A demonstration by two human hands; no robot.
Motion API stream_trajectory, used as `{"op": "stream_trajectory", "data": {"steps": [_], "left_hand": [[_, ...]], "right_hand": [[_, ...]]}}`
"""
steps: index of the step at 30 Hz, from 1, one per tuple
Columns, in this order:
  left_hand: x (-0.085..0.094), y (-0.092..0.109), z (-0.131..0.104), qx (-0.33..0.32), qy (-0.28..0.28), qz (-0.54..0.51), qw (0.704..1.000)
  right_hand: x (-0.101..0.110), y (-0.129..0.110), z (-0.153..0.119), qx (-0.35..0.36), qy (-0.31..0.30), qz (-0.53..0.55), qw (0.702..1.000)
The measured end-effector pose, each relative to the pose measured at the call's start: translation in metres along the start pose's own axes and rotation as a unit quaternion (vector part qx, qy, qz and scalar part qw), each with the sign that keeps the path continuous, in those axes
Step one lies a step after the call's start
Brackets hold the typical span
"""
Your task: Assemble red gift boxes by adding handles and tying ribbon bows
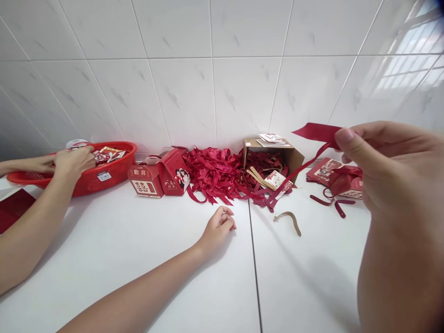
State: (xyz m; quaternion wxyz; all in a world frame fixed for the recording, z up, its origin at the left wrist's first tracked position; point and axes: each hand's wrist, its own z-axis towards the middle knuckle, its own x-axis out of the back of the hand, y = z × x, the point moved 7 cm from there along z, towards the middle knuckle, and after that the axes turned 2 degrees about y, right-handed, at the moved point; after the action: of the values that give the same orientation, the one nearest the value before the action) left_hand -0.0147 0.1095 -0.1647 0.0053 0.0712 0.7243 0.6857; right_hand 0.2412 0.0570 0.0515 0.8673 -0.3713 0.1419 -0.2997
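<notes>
My right hand (395, 171), raised close to the camera on the right, pinches a dark red ribbon (315, 132) between thumb and fingers. One pointed ribbon end sticks out leftward; the rest slants down to the straps in front of the cardboard box (295, 162). On the white table, my left hand (218, 230) rests with its fingers curled in, and nothing shows in them. Just beyond it is a heap of red ribbons (215, 173). A tan strap (293, 220) lies to its right.
Two red gift boxes (145, 181) stand left of the heap. At the far left, another person's hands (74, 162) reach into a red plastic basket (114, 171) of packets. Red boxes and straps (342, 182) lie at the right. A tiled wall (180, 101) stands behind.
</notes>
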Motion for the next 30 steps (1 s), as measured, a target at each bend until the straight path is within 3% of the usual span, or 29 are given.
{"op": "stream_trajectory", "data": {"steps": [5,15,20,24,30], "left_hand": [[0.001,0.003,-0.002,-0.009,0.007,0.001,1.000],[0.003,0.005,-0.002,-0.015,0.021,0.007,1.000],[0.003,0.003,0.000,-0.017,0.019,0.013,1.000],[0.002,0.002,0.000,-0.021,0.016,0.019,0.999],[0.001,0.003,0.000,-0.023,0.006,0.026,0.999]], "right_hand": [[0.010,-0.009,-0.005,0.080,0.044,0.029,0.995],[0.002,-0.022,-0.010,0.142,0.024,0.068,0.987],[0.003,-0.023,-0.011,0.134,0.022,0.089,0.987],[0.006,-0.029,-0.015,0.166,0.044,0.092,0.981],[-0.006,-0.032,-0.020,0.160,-0.004,0.083,0.984]]}}
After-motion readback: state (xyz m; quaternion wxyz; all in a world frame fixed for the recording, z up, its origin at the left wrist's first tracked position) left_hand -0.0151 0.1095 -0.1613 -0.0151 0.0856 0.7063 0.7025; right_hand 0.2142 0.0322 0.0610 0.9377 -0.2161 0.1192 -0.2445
